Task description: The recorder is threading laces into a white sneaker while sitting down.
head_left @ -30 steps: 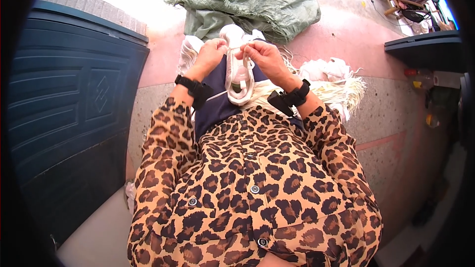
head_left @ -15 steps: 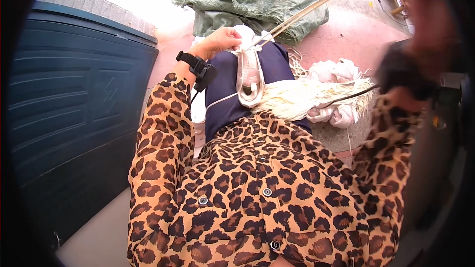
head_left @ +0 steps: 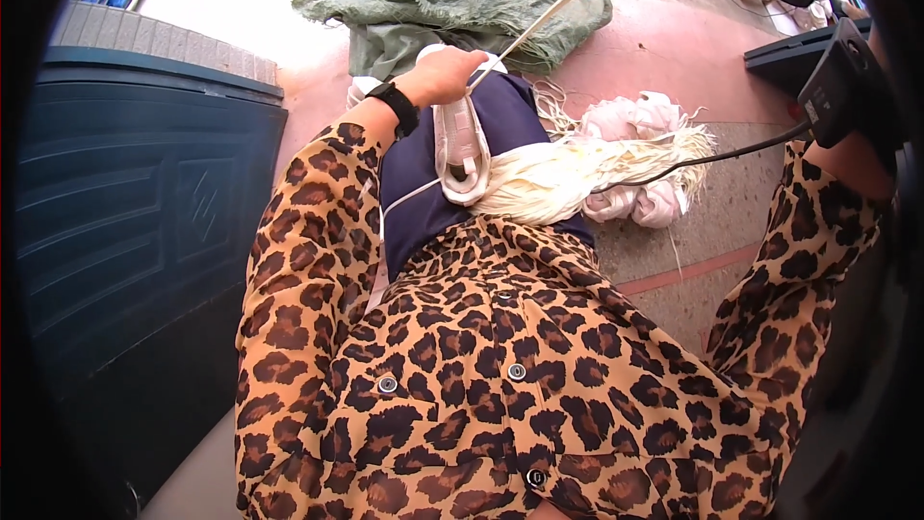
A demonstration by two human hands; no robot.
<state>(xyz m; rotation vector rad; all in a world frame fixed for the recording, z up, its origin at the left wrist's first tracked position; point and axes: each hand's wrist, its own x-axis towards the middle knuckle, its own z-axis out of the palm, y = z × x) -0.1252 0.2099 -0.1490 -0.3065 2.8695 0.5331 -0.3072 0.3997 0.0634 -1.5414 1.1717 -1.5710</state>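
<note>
A pale pink and white shoe [head_left: 460,149] lies lengthwise over my navy-covered lap, its opening toward me. My left hand [head_left: 448,74] is closed on its far part, covering some of it; the exact finger grip is partly hidden. From beside these fingers a cream shoelace [head_left: 549,14] runs taut up and right, out of the top edge. My right forearm reaches to the right rim, with a black strapped box [head_left: 839,82] at the wrist; the hand itself is lost past the dark rim. A bundle of cream laces [head_left: 549,178] lies across my lap, right of the shoe.
Beyond my knees a green woven sack [head_left: 462,0] lies crumpled on the floor. Several pale pink shoes [head_left: 630,117] sit by the lace bundle's right end. A dark blue panelled door [head_left: 144,202] stands at left. A black cable [head_left: 712,156] hangs from the wrist box.
My right hand has swung out past the right rim, drawing the lace up and away. My left hand has turned knuckles-up and closed more at the shoe. The view has shifted slightly.
</note>
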